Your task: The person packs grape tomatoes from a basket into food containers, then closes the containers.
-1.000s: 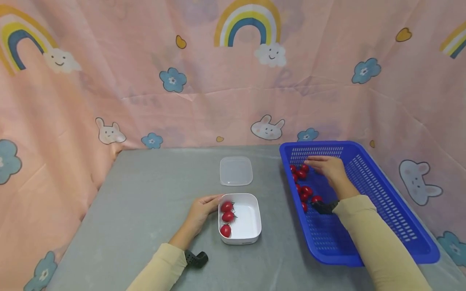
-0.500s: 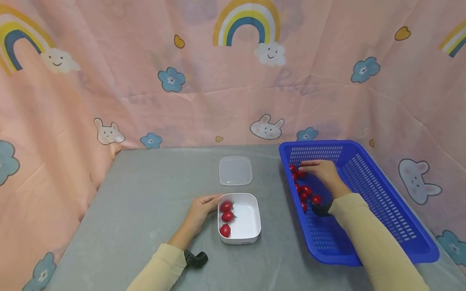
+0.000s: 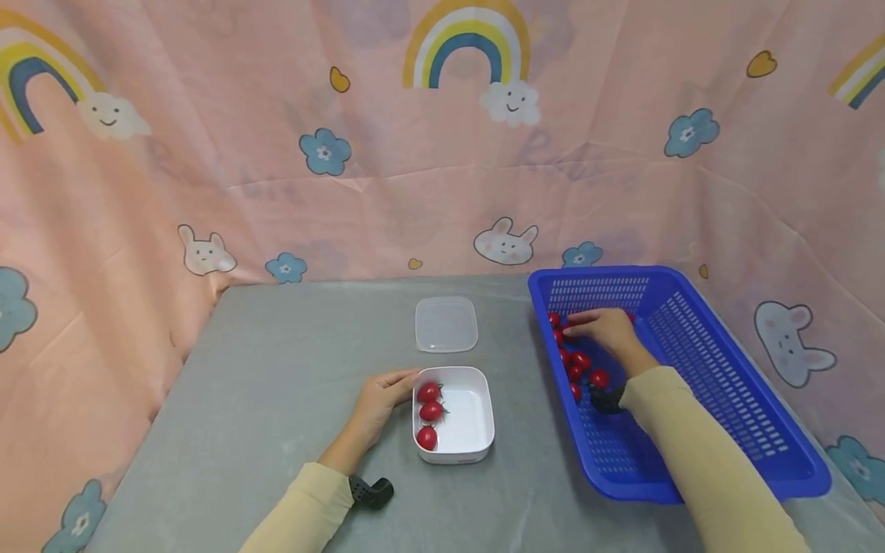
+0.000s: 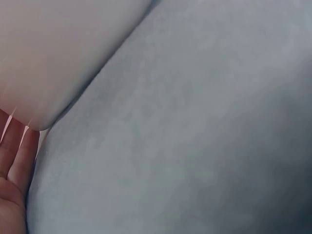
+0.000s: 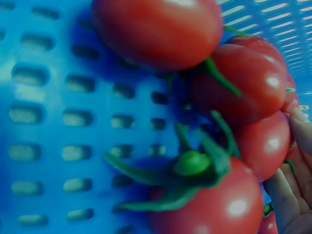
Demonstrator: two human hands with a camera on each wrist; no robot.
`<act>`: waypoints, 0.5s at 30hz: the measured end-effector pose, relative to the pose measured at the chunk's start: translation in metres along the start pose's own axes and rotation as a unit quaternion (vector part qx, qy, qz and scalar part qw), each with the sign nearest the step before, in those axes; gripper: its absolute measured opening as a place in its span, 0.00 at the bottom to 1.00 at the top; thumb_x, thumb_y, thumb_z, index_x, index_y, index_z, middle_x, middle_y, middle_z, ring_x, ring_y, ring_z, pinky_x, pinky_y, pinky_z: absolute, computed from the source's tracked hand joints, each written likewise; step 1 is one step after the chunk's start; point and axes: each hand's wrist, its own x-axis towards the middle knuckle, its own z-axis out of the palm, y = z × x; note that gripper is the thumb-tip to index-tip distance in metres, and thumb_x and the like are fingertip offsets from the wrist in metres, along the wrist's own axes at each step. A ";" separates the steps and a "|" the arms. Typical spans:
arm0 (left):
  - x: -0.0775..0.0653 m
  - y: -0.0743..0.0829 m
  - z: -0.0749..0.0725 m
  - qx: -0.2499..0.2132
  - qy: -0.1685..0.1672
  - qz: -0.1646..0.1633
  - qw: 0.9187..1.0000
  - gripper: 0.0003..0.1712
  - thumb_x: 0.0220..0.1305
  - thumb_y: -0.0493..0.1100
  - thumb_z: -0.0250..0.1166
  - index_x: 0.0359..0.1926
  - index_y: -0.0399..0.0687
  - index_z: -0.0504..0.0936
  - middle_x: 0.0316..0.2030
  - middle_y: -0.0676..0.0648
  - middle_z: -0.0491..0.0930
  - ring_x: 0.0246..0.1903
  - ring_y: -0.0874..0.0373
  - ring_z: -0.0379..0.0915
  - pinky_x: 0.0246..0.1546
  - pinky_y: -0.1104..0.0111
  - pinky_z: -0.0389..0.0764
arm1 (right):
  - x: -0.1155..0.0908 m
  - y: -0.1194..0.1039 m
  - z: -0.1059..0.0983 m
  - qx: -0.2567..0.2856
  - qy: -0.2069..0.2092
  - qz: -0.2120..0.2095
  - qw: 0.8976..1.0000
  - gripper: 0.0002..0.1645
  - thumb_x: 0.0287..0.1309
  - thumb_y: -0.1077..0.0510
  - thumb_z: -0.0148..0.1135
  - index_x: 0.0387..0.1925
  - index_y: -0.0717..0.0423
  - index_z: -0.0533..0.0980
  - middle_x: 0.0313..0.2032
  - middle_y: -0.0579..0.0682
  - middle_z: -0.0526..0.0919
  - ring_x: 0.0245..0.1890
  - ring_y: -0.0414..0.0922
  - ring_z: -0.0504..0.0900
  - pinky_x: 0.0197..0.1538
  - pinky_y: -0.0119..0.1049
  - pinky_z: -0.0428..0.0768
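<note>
My left hand (image 3: 379,399) rests its straight fingers against the left side of a white square container (image 3: 473,422); the left wrist view shows the fingers (image 4: 24,158) at its wall. Three cherry tomatoes (image 3: 431,412) lie in a column along that container's left side. Over in the blue basket (image 3: 581,438), my right hand (image 3: 613,332) has thumb and fingers round a cherry tomato (image 3: 566,327) near the left wall. Seen from the right wrist, more cherry tomatoes (image 5: 209,195) with green stalks lie close by, partly hiding the fingers (image 5: 283,197).
A translucent square lid (image 3: 446,325) lies flat behind the white container on the grey table (image 3: 276,384). Several other tomatoes (image 3: 576,372) cluster along the basket's left side, and another tomato (image 3: 630,316) shows beyond the right hand. A pink patterned cloth (image 3: 387,200) hangs behind.
My right hand has moved down and left in the basket, its fingers closing in on a tomato by the wall. The left hand and the white container have stayed in place.
</note>
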 end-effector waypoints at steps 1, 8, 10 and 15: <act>0.000 0.000 0.000 0.002 -0.001 0.001 1.000 0.18 0.65 0.41 0.66 0.51 0.33 0.84 0.50 0.42 0.86 0.42 0.67 0.83 0.50 0.70 0.83 | 0.000 0.001 0.000 -0.007 0.002 -0.003 1.000 0.32 0.64 0.50 0.65 0.62 0.65 0.73 0.64 0.68 0.72 0.70 0.67 0.62 0.71 0.65 0.58; 0.000 0.000 0.000 0.005 -0.003 -0.001 1.000 0.19 0.65 0.42 0.66 0.52 0.33 0.84 0.50 0.42 0.86 0.42 0.66 0.84 0.51 0.69 0.83 | 0.001 -0.002 -0.004 -0.004 0.024 -0.002 1.000 0.32 0.63 0.48 0.65 0.61 0.66 0.75 0.63 0.68 0.74 0.70 0.66 0.64 0.71 0.63 0.61; 0.000 0.001 0.000 -0.001 -0.001 -0.006 1.000 0.19 0.65 0.42 0.67 0.52 0.33 0.84 0.50 0.41 0.86 0.43 0.65 0.84 0.52 0.68 0.82 | 0.001 -0.004 -0.007 -0.001 0.032 0.002 0.999 0.34 0.63 0.46 0.65 0.62 0.65 0.74 0.64 0.67 0.73 0.71 0.66 0.62 0.72 0.63 0.59; -0.001 0.002 0.001 -0.002 0.001 -0.005 1.000 0.18 0.65 0.41 0.67 0.51 0.33 0.84 0.50 0.40 0.86 0.44 0.63 0.84 0.54 0.64 0.82 | -0.003 -0.018 -0.015 0.047 0.047 0.003 0.998 0.37 0.63 0.42 0.65 0.64 0.63 0.73 0.64 0.66 0.74 0.68 0.63 0.68 0.71 0.60 0.64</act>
